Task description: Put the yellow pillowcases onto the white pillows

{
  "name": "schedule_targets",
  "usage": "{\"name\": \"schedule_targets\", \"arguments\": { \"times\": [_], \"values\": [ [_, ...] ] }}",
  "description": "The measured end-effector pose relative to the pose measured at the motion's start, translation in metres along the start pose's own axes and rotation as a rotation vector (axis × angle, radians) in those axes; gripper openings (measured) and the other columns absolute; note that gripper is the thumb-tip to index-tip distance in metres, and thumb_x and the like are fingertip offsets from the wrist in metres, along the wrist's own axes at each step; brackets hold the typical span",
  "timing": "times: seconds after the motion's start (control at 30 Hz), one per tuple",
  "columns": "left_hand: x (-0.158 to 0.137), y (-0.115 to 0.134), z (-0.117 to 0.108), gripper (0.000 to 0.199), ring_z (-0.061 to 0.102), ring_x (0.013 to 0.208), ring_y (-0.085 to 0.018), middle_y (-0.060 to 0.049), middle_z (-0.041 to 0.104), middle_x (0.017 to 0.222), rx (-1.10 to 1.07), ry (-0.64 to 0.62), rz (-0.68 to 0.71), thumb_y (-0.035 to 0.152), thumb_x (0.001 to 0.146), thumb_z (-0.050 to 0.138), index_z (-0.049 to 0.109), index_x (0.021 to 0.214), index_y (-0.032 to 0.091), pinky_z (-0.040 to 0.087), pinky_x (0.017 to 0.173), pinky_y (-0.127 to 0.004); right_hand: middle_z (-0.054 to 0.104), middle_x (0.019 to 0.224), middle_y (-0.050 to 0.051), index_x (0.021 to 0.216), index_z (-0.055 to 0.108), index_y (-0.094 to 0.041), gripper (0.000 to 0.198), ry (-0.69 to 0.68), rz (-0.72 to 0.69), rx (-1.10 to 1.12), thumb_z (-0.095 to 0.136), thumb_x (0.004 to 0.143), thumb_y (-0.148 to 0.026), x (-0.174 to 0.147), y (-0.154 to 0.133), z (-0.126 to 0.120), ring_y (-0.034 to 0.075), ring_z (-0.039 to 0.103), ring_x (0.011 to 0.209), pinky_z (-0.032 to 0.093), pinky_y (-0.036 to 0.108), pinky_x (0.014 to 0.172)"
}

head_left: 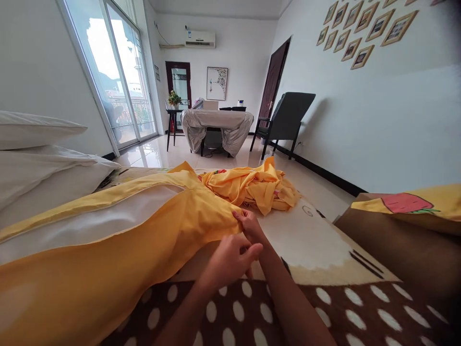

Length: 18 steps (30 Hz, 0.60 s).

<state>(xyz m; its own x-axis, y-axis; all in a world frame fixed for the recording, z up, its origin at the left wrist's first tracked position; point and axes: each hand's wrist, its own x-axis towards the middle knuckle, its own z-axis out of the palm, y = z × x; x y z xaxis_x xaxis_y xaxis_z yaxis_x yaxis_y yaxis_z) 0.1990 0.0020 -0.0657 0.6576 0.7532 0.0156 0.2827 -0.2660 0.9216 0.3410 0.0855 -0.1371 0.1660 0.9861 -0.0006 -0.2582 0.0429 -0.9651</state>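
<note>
A large yellow duvet cover (151, 250) spreads over the bed from the left, with white fabric (137, 209) showing through its long opening. At its right-hand corner, my right hand (248, 225) pinches the edge between thumb and fingers. My left hand (228, 262) is just in front and nearer to me, over the bed, its thumb apart from the curled fingers and nothing visible in it. Its fingertips are partly hidden. Behind the corner lies a crumpled heap of yellow cloth (255, 185) with a bit of red print.
Beneath everything is a cream and brown blanket (309, 240) with white spots. White pillows (39, 129) are stacked at left. A yellow cloth with a strawberry print (410, 202) lies at right on a brown surface. Beyond stand a covered table (218, 117) and a dark chair (288, 117).
</note>
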Motion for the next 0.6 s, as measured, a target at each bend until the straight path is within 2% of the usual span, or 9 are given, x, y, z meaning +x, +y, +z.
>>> {"name": "schedule_targets", "arguments": {
  "times": [0.07, 0.1, 0.17, 0.23, 0.3, 0.4, 0.5, 0.53, 0.6],
  "values": [
    [0.017, -0.027, 0.017, 0.048, 0.05, 0.045, -0.01, -0.001, 0.057, 0.048, -0.199, -0.147, -0.1, 0.054, 0.084, 0.045, 0.064, 0.07, 0.012, 0.033, 0.051, -0.022, 0.069, 0.076, 0.005, 0.081, 0.064, -0.015, 0.039, -0.01, -0.027, -0.044, 0.075, 0.056, -0.042, -0.006, -0.012, 0.001, 0.02, 0.063, 0.069, 0.05, 0.031, 0.067],
    [0.023, -0.039, 0.023, 0.05, 0.055, 0.051, -0.012, -0.004, 0.063, 0.059, -0.304, -0.136, -0.147, 0.058, 0.081, 0.048, 0.065, 0.078, 0.011, 0.033, 0.052, -0.021, 0.069, 0.075, 0.005, 0.081, 0.063, -0.014, 0.038, -0.015, -0.042, -0.064, 0.074, 0.057, -0.042, -0.009, -0.02, 0.001, 0.02, 0.063, 0.069, 0.049, 0.031, 0.067],
    [0.03, -0.054, 0.03, 0.051, 0.063, 0.071, -0.016, -0.01, 0.069, 0.091, -0.601, -0.008, -0.146, 0.06, 0.076, 0.056, 0.064, 0.097, 0.014, 0.037, 0.058, -0.022, 0.069, 0.075, 0.005, 0.081, 0.063, -0.015, 0.037, -0.03, -0.073, -0.1, 0.072, 0.058, -0.042, -0.015, -0.035, 0.002, 0.019, 0.062, 0.069, 0.049, 0.031, 0.067],
    [0.029, -0.055, 0.034, 0.05, 0.062, 0.091, -0.02, -0.011, 0.064, 0.113, -0.974, 0.142, -0.089, 0.056, 0.071, 0.064, 0.063, 0.102, 0.018, 0.042, 0.064, -0.025, 0.068, 0.074, 0.004, 0.081, 0.061, -0.015, 0.034, -0.043, -0.099, -0.131, 0.07, 0.058, -0.039, -0.022, -0.05, 0.005, 0.018, 0.06, 0.067, 0.048, 0.029, 0.064],
    [0.024, -0.041, 0.037, 0.039, 0.059, 0.103, -0.022, -0.01, 0.063, 0.115, -1.293, 0.289, -0.044, 0.049, 0.072, 0.065, 0.065, 0.099, 0.02, 0.045, 0.069, -0.028, 0.065, 0.072, 0.001, 0.079, 0.058, -0.017, 0.03, -0.041, -0.126, -0.159, 0.069, 0.054, -0.03, -0.034, -0.067, 0.01, 0.017, 0.057, 0.064, 0.045, 0.026, 0.059],
    [0.011, -0.008, 0.043, 0.032, 0.056, 0.11, -0.02, -0.005, 0.066, 0.111, -1.457, 0.482, -0.016, 0.043, 0.08, 0.059, 0.064, 0.105, 0.025, 0.048, 0.077, -0.028, 0.059, 0.065, -0.004, 0.08, 0.056, -0.018, 0.026, -0.059, -0.246, -0.421, 0.062, 0.054, -0.019, -0.073, -0.094, 0.025, 0.012, 0.05, 0.058, 0.037, 0.022, 0.053],
    [-0.013, 0.021, 0.053, 0.034, 0.058, 0.11, -0.021, -0.006, 0.067, 0.107, -1.479, 0.5, -0.04, 0.043, 0.084, 0.055, 0.065, 0.107, 0.021, 0.048, 0.085, -0.027, 0.056, 0.063, -0.005, 0.085, 0.055, -0.019, 0.022, -0.182, -0.36, -0.771, 0.054, 0.064, -0.015, -0.133, -0.121, 0.036, 0.009, 0.044, 0.052, 0.032, 0.02, 0.049],
    [-0.025, 0.027, 0.056, 0.034, 0.059, 0.108, -0.022, -0.007, 0.067, 0.106, -1.483, 0.488, -0.069, 0.043, 0.084, 0.054, 0.066, 0.106, 0.019, 0.048, 0.086, -0.028, 0.057, 0.065, -0.004, 0.086, 0.054, -0.019, 0.021, -0.24, -0.371, -0.806, 0.053, 0.066, -0.013, -0.151, -0.129, 0.036, 0.008, 0.044, 0.053, 0.032, 0.019, 0.05],
    [-0.054, 0.033, 0.064, 0.034, 0.06, 0.106, -0.023, -0.008, 0.066, 0.107, -1.476, 0.453, -0.138, 0.044, 0.085, 0.054, 0.065, 0.106, 0.018, 0.049, 0.087, -0.031, 0.056, 0.059, -0.006, 0.087, 0.055, -0.02, 0.019, -0.465, -0.35, -0.805, 0.054, 0.069, -0.014, -0.175, -0.141, 0.027, 0.007, 0.043, 0.051, 0.034, 0.018, 0.051]
  ]
}}
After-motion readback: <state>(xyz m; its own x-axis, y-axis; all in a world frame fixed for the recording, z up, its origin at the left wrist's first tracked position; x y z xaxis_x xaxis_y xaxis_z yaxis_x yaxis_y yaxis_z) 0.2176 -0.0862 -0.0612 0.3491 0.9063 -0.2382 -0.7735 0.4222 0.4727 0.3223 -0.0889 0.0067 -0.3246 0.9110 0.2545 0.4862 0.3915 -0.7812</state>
